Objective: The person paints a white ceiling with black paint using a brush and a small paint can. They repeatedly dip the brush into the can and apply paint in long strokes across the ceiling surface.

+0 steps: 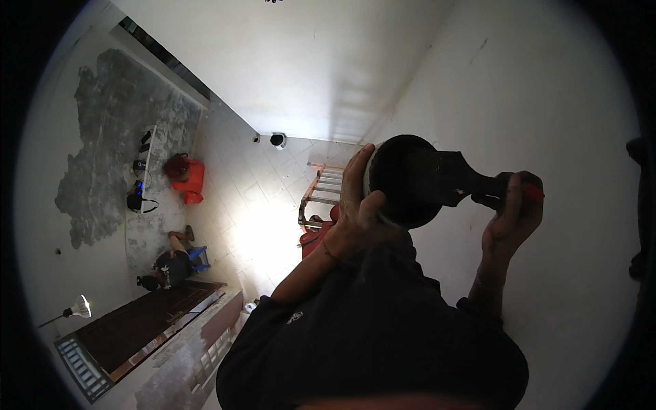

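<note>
My left hand [357, 217] is wrapped round the near left side of a dark round tub [396, 205], held up in front of my chest. The tub's inside is too dark to make out. My right hand [511, 208] grips the narrow handle of a flat, wide-headed tool [447, 176]. This tool is dark, with curved shoulders and a red handle end; whether it is a brush or a scraper I cannot tell. Its wide head reaches over the tub's opening.
An orange-railed ladder [321, 191] stands below, beside red cloth [316, 240]. A bucket [278, 141] sits by the white wall [328, 75]. One person in red [188, 179] and another in dark clothes [171, 268] are at left, near a shelf [148, 167]. A lit bulb [81, 307] hangs lower left.
</note>
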Demonstrator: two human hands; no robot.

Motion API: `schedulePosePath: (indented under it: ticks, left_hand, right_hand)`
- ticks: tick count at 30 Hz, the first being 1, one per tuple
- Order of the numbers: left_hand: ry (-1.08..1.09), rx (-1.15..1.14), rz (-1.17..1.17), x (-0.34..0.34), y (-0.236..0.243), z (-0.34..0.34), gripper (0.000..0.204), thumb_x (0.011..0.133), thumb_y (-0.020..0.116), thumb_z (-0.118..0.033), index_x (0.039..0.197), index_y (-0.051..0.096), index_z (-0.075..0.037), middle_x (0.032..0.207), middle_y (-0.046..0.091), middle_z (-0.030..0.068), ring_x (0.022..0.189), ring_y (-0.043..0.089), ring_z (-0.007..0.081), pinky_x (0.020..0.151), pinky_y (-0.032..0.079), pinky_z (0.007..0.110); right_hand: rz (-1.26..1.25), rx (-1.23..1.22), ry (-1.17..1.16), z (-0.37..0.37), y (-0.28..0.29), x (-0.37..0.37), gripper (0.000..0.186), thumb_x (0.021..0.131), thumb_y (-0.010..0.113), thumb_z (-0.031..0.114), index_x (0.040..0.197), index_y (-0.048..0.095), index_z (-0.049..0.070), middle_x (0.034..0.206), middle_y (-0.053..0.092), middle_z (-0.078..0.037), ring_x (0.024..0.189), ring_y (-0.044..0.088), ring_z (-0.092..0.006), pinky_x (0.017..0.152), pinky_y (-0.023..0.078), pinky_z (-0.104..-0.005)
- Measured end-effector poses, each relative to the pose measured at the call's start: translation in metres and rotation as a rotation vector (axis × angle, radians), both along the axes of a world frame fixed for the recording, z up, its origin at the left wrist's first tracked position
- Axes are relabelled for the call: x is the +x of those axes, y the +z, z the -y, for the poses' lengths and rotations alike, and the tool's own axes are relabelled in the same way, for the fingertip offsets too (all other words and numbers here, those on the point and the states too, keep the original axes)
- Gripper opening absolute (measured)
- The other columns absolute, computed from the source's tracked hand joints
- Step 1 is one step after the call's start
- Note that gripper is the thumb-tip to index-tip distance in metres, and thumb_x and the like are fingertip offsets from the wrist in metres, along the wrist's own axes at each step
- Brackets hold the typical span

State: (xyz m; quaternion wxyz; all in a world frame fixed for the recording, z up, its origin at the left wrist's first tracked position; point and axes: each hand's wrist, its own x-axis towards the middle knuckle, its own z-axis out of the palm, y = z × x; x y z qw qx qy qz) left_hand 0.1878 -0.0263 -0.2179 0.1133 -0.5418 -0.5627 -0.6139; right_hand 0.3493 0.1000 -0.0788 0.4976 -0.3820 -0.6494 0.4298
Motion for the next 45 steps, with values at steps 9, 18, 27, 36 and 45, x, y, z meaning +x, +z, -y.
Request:
schedulePosePath:
  ticks: [9, 18, 27, 36, 45]
  left_hand:
    - [0.054, 0.005, -0.012, -0.01, 0.006, 0.0, 0.105, 0.072, 0.096, -0.034, 0.149, 0.025, -0.027, 0.151, 0.033, 0.0428, 0.133, 0.047, 0.0598, 0.103, 0.049, 0.064]
    - [0.058, -0.053, -0.015, -0.016, 0.02, 0.006, 0.106, 0.072, 0.096, -0.036, 0.149, 0.024, -0.031, 0.155, 0.031, 0.0397, 0.137, 0.045, 0.0569, 0.105, 0.048, 0.061]
    - [0.019, -0.026, 0.013, -0.018, 0.013, 0.003, 0.083, 0.067, 0.099, -0.036, 0.126, 0.042, -0.022, 0.155, 0.033, 0.04, 0.138, 0.042, 0.0598, 0.109, 0.042, 0.066]
    - [-0.003, -0.027, 0.023, -0.012, 0.003, 0.006, 0.081, 0.068, 0.097, -0.036, 0.125, 0.041, -0.021, 0.151, 0.036, 0.0424, 0.135, 0.045, 0.0607, 0.109, 0.042, 0.067]
    - [-0.01, -0.03, -0.008, -0.011, 0.004, 0.006, 0.094, 0.069, 0.096, -0.035, 0.139, 0.034, -0.028, 0.151, 0.037, 0.0414, 0.134, 0.046, 0.06, 0.107, 0.043, 0.066]
  right_hand:
    - [-0.067, -0.056, 0.047, -0.002, 0.0, -0.003, 0.028, 0.101, 0.068, 0.019, 0.113, 0.056, -0.004, 0.097, 0.065, -0.012, 0.081, 0.071, -0.0208, 0.066, 0.068, -0.0363]
    - [0.071, 0.151, 0.121, 0.007, 0.001, -0.004, 0.028, 0.093, 0.078, 0.009, 0.106, 0.054, 0.0, 0.096, 0.067, -0.012, 0.078, 0.066, -0.0164, 0.07, 0.052, -0.0279]
    - [0.195, 0.248, 0.123, 0.01, -0.002, 0.001, 0.023, 0.092, 0.076, 0.003, 0.102, 0.056, 0.0, 0.095, 0.067, -0.011, 0.084, 0.064, -0.0137, 0.071, 0.052, -0.025]
    - [0.243, 0.379, 0.158, 0.009, -0.001, 0.002, 0.024, 0.09, 0.079, 0.002, 0.101, 0.057, 0.0, 0.088, 0.067, -0.009, 0.075, 0.068, -0.0145, 0.059, 0.052, -0.0236]
    - [0.189, 0.411, 0.159, 0.002, 0.0, 0.004, 0.024, 0.089, 0.078, -0.001, 0.1, 0.057, 0.0, 0.086, 0.066, -0.009, 0.075, 0.067, -0.0134, 0.058, 0.052, -0.023]
